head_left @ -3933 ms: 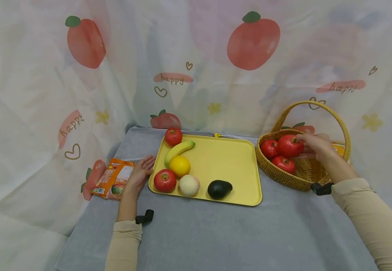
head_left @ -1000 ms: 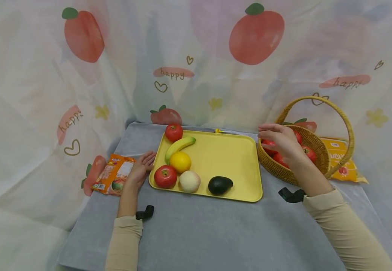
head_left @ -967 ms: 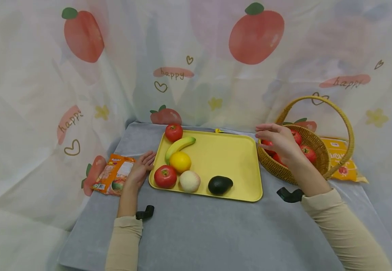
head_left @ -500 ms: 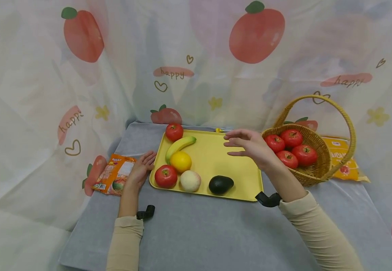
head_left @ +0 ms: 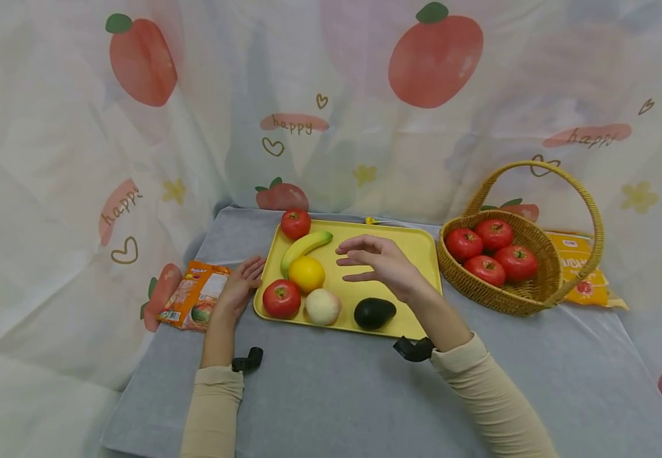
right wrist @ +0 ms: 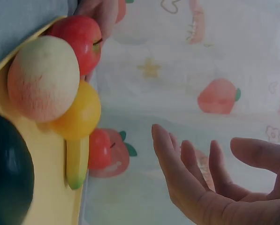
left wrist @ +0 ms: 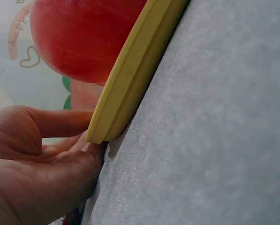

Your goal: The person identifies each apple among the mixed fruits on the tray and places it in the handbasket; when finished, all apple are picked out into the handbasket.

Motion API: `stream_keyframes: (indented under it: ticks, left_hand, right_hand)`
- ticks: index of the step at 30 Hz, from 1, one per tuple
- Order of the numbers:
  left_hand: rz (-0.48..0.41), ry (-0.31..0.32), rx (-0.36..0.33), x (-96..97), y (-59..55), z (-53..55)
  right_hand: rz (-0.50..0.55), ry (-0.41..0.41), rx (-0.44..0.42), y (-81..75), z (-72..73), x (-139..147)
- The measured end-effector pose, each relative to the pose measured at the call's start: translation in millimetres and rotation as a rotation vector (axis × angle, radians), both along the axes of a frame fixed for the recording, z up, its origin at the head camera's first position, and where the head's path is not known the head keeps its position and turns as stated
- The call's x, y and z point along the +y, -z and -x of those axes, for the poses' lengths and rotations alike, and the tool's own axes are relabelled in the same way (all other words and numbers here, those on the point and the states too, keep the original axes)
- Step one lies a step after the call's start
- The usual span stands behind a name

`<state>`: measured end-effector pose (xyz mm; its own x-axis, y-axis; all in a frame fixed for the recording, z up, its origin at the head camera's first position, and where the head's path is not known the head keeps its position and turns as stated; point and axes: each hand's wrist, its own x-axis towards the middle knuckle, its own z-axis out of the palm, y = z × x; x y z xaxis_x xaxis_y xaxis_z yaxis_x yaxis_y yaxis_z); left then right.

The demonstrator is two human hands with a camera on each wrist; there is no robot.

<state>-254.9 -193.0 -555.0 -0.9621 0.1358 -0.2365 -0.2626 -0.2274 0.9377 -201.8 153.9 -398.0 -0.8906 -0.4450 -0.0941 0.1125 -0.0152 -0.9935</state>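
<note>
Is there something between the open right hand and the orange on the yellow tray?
Nothing visible stands between them. The right hand hovers empty above the tray, and the orange lies just to its left with only bare tray between. The banana touches the orange from behind, and the peach sits in front of it.

The tray [head_left: 411, 245] is plain yellow and carries two red tomatoes [head_left: 281, 298], a yellow banana [head_left: 304, 245] with a green tip, a yellow-orange lemon [head_left: 306, 273], a pale cream peach [head_left: 322, 306] flushed pink, and a very dark green avocado [head_left: 374, 313]. The woven basket [head_left: 514, 302] is golden tan and holds four more red tomatoes [head_left: 493, 233], beside a yellow-orange packet [head_left: 582, 273]; another orange packet [head_left: 193, 297] lies on the grey tablecloth [head_left: 336, 394]. The backdrop cloth [head_left: 205, 114] is white, printed with red fruits with green leaves, yellow flowers, outlined hearts and pink "happy" patches, and both sleeves [head_left: 210, 413] are beige.
</note>
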Motion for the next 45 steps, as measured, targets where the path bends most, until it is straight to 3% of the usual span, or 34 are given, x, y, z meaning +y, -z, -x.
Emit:
stream_keyframes:
  ticks: [6, 15, 22, 26, 34, 45]
  left_hand:
    - [-0.008, 0.014, 0.024, -2.3, 0.5, 0.2]
    - [-0.03, 0.025, 0.007, -1.9, -1.8, -0.1]
    - [-0.031, 0.023, -0.001, 0.4, -1.2, 0.9]
    - [-0.029, 0.025, -0.003, 0.0, -0.9, 1.0]
    - [-0.007, 0.013, 0.002, -3.2, -1.6, 2.2]
    - [-0.029, 0.008, -0.004, -1.6, 0.3, 2.1]
  right_hand:
    - [0.043, -0.051, -0.025, 13.4, -2.1, -19.7]
    - [0.072, -0.071, -0.068, 27.5, -4.9, -44.6]
    - [0.066, -0.105, -0.096, 41.6, -13.4, -61.0]
    - [0.024, -0.086, -0.099, 48.3, -17.9, -70.6]
    - [-0.075, -0.036, -0.067, 57.5, -22.0, -89.4]
    - [-0.256, 0.083, 0.107, 71.3, -35.9, -117.4]
